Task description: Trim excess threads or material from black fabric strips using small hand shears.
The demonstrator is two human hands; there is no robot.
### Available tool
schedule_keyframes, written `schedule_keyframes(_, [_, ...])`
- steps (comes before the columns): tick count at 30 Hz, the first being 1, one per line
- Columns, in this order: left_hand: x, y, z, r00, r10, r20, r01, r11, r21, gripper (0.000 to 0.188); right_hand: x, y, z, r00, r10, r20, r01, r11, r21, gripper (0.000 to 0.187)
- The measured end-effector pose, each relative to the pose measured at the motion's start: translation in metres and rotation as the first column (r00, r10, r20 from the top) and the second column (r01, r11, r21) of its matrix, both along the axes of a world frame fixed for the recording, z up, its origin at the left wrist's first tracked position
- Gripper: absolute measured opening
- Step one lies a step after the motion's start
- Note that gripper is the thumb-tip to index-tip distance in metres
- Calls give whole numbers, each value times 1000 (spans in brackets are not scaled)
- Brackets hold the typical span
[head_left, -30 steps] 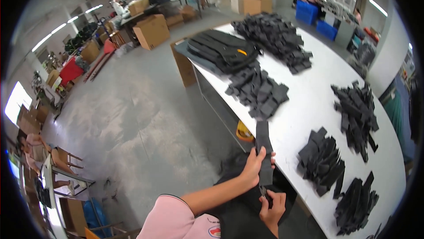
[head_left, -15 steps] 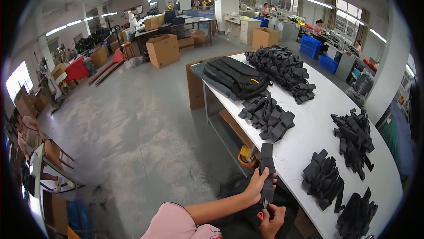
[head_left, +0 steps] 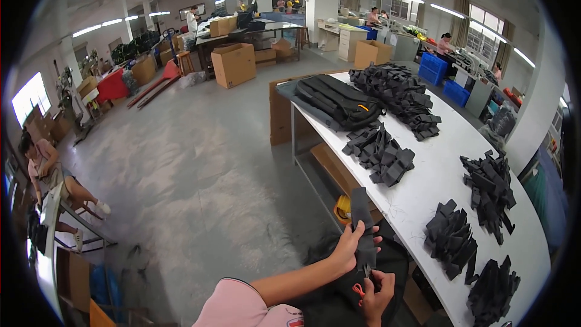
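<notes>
My left hand (head_left: 346,250) is closed on a black fabric strip (head_left: 361,206), thumb on top and fingertips showing at its right edge. The strip stands lengthwise beside the table's near edge. In my right hand (head_left: 379,294) are small scissors (head_left: 358,289) with red handles. Their metal blades meet the strip's lower end; whether they are cutting into it I cannot tell. To the right, a pile of black strips (head_left: 449,239) lies on the white table (head_left: 411,206). Farther up the table, another pile of strips (head_left: 381,156) sits in front of a black backpack (head_left: 336,102).
More black strip piles lie at the table's far end (head_left: 396,91) and right side (head_left: 489,191). A yellow object (head_left: 342,209) shows under the table edge. A person (head_left: 45,163) sits at the far left. A cardboard box (head_left: 233,65) stands on the floor (head_left: 181,163).
The view has shifted slightly, so the table sits farther right. My right hand has turned a little, and more of the red handles shows. The strip is still in my left hand.
</notes>
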State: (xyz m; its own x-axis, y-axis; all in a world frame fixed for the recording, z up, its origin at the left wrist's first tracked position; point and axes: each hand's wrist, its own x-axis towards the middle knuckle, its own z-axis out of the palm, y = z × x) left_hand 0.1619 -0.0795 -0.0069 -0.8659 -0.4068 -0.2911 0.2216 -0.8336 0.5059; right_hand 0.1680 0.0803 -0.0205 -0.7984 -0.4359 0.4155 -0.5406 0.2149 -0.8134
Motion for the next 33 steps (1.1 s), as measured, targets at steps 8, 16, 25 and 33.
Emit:
schedule_keyframes(8, [6, 11, 1, 999, 3, 37, 0, 997, -83, 36, 9, 14, 11, 724, 221, 653, 106, 900, -422, 21])
schedule_keyframes(16, [-20, 24, 5, 999, 45, 28, -40, 986, -161, 32, -10, 9, 20, 953, 84, 290, -60, 994, -91, 33])
schedule_keyframes(25, [-47, 13, 4, 989, 8, 145, 12, 991, -132, 32, -49, 14, -6, 928, 108, 355, 21, 940, -339, 8])
schedule_keyframes(33, [-68, 12, -4, 987, 50, 152, -21, 982, -187, 30, -55, 16, -7, 989, -105, 108, 96, 991, 91, 29])
